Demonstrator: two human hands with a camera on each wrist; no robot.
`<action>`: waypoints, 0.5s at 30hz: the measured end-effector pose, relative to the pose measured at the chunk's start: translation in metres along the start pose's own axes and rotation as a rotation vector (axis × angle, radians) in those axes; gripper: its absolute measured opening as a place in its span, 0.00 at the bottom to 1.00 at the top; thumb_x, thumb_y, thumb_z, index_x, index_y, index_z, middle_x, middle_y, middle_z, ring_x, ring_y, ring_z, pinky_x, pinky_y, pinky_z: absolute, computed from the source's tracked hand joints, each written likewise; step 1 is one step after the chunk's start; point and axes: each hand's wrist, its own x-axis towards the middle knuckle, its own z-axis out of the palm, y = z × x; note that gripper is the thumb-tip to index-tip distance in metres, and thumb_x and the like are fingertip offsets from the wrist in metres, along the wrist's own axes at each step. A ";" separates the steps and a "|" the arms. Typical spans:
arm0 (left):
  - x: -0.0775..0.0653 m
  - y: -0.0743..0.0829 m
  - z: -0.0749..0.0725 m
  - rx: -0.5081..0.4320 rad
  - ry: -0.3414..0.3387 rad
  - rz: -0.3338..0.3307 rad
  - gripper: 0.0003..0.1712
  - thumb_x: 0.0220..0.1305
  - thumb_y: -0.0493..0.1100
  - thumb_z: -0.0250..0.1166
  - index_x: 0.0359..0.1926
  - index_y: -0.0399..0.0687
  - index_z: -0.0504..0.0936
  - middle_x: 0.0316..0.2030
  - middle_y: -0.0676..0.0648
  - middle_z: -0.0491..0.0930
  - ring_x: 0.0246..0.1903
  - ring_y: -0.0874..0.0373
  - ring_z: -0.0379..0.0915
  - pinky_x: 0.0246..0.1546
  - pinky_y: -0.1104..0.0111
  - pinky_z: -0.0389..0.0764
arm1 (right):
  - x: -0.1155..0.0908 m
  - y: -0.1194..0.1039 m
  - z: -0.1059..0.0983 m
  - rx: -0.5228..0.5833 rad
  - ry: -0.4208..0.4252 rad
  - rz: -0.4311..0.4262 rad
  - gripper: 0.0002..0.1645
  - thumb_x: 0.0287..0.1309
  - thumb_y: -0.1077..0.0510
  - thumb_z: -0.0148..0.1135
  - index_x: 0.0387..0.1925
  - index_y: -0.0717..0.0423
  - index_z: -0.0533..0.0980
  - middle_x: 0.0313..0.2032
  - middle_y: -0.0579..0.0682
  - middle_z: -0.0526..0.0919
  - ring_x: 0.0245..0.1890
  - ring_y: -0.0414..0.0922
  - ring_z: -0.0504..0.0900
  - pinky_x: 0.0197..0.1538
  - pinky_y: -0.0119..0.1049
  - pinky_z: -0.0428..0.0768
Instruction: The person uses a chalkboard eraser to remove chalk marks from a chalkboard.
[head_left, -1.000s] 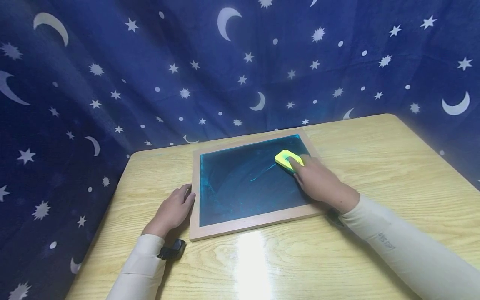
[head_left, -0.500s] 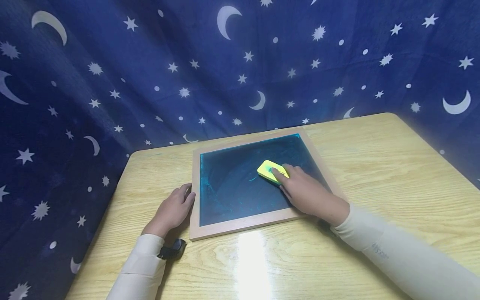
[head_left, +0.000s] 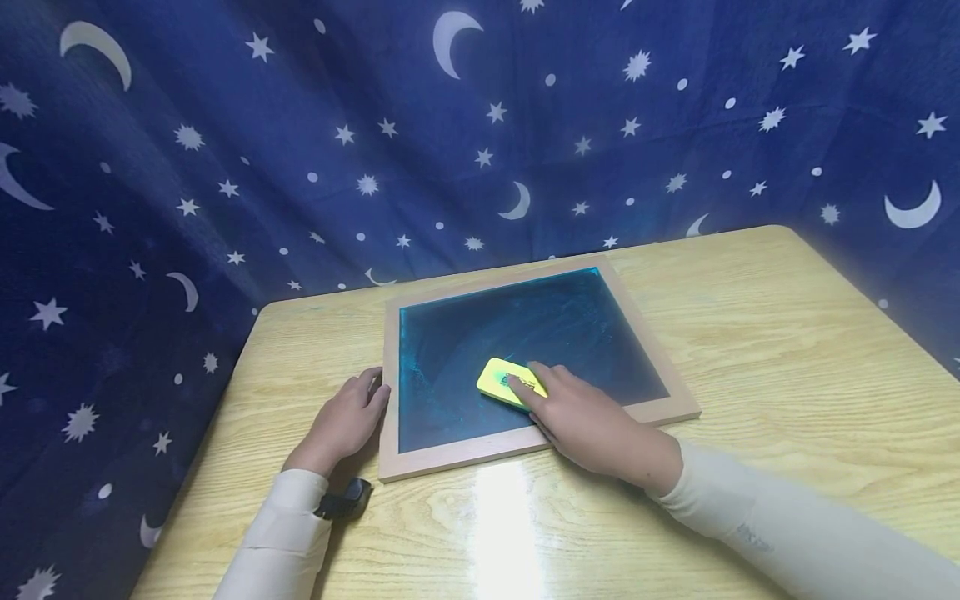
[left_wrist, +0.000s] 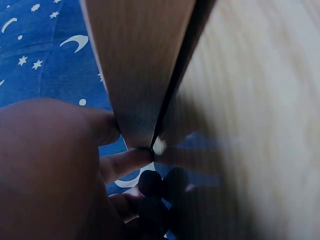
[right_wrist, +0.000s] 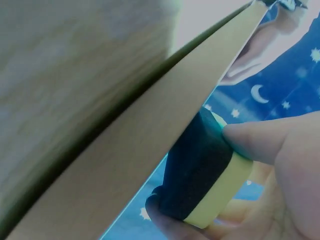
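My right hand point(head_left: 588, 421) grips a yellow-topped chalkboard eraser point(head_left: 495, 375) by its near end, index finger lying on top. Its dark felt side point(right_wrist: 195, 160) shows in the right wrist view, close to the frame edge, with thumb and fingers on opposite sides. Underneath is a small blackboard point(head_left: 457, 342) in a light wooden frame point(head_left: 480, 454), lying on the table and smeared with faint blue chalk. At the frame's left side rests my left hand point(head_left: 347, 421). The left wrist view puts its fingertips against the frame's outer side point(left_wrist: 140, 60), near the tabletop.
The board lies on a pale wood-grain table point(head_left: 765, 333) with a bright light reflection in front. Behind and to the left hangs a dark blue curtain point(head_left: 420, 150) with moons and stars. A black strap with a small device point(head_left: 345, 500) is on the left wrist.
My right hand has slid the eraser from the board's upper right down toward the lower middle. The blue chalk line along that path is mostly wiped off. My left hand has stayed put.
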 end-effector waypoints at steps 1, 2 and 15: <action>0.000 0.000 0.000 0.000 0.001 -0.001 0.33 0.80 0.54 0.41 0.74 0.38 0.60 0.67 0.30 0.68 0.68 0.33 0.64 0.66 0.39 0.67 | 0.000 -0.002 0.000 0.006 -0.006 -0.005 0.30 0.72 0.56 0.56 0.73 0.52 0.66 0.66 0.65 0.70 0.57 0.60 0.78 0.51 0.52 0.84; 0.000 0.000 0.000 0.000 0.001 -0.001 0.33 0.80 0.54 0.41 0.74 0.38 0.60 0.67 0.30 0.68 0.68 0.33 0.64 0.66 0.39 0.66 | -0.001 -0.005 0.000 0.012 -0.010 -0.009 0.30 0.72 0.56 0.56 0.73 0.52 0.65 0.66 0.65 0.70 0.58 0.60 0.77 0.51 0.52 0.84; 0.000 0.000 0.000 -0.004 -0.001 -0.001 0.33 0.80 0.54 0.40 0.75 0.38 0.59 0.68 0.31 0.67 0.69 0.33 0.63 0.67 0.39 0.66 | 0.002 -0.011 0.000 0.047 -0.030 -0.029 0.32 0.71 0.55 0.57 0.73 0.51 0.65 0.67 0.64 0.70 0.59 0.58 0.77 0.52 0.50 0.84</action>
